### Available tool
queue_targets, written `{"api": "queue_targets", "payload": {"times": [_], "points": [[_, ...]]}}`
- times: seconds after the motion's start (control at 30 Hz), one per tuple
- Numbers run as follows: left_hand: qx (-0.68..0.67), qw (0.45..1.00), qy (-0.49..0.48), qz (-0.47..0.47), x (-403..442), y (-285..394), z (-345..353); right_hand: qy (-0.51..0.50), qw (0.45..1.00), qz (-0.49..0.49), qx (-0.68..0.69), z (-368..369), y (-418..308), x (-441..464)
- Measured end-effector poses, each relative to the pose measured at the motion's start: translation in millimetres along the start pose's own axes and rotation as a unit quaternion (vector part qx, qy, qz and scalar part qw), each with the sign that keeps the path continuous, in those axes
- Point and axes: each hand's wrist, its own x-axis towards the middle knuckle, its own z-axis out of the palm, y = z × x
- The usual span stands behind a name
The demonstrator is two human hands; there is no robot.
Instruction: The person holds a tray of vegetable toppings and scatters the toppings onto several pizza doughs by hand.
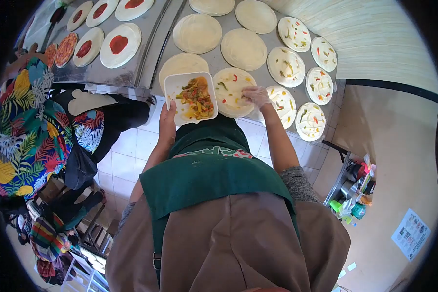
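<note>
My left hand [168,121] grips the left edge of a white square tray [172,90] that holds chopped, mixed vegetables [197,97]. My right hand [258,96], in a clear glove, is over the right part of a round dough base [231,104] that carries a few pepper pieces. Its fingertips are pinched together low over the dough; what they hold is too small to name. Just right of that hand lies another base [281,104] with vegetable pieces on it. The tray partly covers a plain dough base [182,63] behind it.
Several plain bases [197,33] and several vegetable-topped ones [286,66] lie on the metal table [160,53]. At the left, bases with red sauce [118,45] lie on another metal surface [131,68]. A person in a floral shirt [22,141] stands there. A cart [338,180] is at the right.
</note>
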Motion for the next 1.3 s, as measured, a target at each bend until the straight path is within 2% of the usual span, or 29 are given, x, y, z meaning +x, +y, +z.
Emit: {"api": "queue_targets", "payload": {"times": [0.07, 0.17, 0.27, 0.37, 0.47, 0.57, 0.67, 0.77, 0.87, 0.9, 1.0, 1.1, 1.2, 1.23, 1.3], "points": [[0.005, 1.0, 0.008, 0.003, -0.5, 3.5, -0.5, 0.016, 0.998, 0.027, -0.057, 3.4, -0.4, -9.6], [-0.006, 1.0, 0.008, -0.003, -0.7, 7.4, -1.0, 0.046, 0.995, 0.076, -0.045, 1.6, -9.8, -32.3], [-0.01, 1.0, 0.006, -0.002, 5.1, 4.1, -6.6, 0.036, 0.988, 0.061, 0.135, -5.9, -1.3, -38.8], [-0.016, 1.0, 0.01, -0.004, 1.7, 14.3, -4.8, 0.009, 0.982, 0.038, 0.183, -4.8, -0.6, -39.0], [-0.01, 1.0, 0.013, -0.009, 1.6, 21.9, -3.8, 0.051, 0.985, 0.005, 0.165, 8.5, -2.0, -42.1], [-0.002, 1.0, 0.009, -0.009, 1.9, 27.1, -4.5, 0.092, 0.995, 0.008, -0.037, 9.9, 13.7, -38.1], [-0.007, 1.0, 0.003, -0.01, 0.5, 33.5, -2.7, 0.179, 0.944, -0.042, -0.273, 13.0, 18.8, -45.9], [0.003, 1.0, -0.001, -0.01, -0.5, 37.5, -2.1, 0.194, 0.922, -0.047, -0.331, 12.1, 17.4, -49.3], [0.007, 1.0, 0.003, -0.011, 3.9, 32.7, -3.3, 0.146, 0.95, -0.109, -0.253, 16.1, -14.9, -61.1], [0.005, 1.0, 0.004, -0.013, 4.5, 31.6, -1.8, 0.119, 0.964, -0.09, -0.219, 26.7, -50.7, -78.1], [-0.016, 1.0, -0.014, -0.008, 2.9, 27.2, 10.2, 0.02, 0.976, -0.158, -0.148, 59.4, -115.5, -106.4], [0.011, 0.999, -0.04, 0.022, 7.4, 17.9, 24.3, -0.01, 0.869, -0.356, -0.343, 90.4, -133.0, -113.2], [0.031, 0.996, -0.056, 0.069, 9.4, 3.4, 33.7, 0.042, 0.776, -0.319, -0.542, 119.0, -117.2, -111.8], [-0.014, 0.996, -0.068, 0.063, 9.4, -3.4, 39.2, 0.062, 0.752, -0.344, -0.558, 121.3, -107.7, -107.4], [-0.023, 0.995, -0.076, 0.063, 11.6, -5.8, 43.2, 0.078, 0.779, -0.343, -0.519, 114.6, -101.6, -101.0]]}}
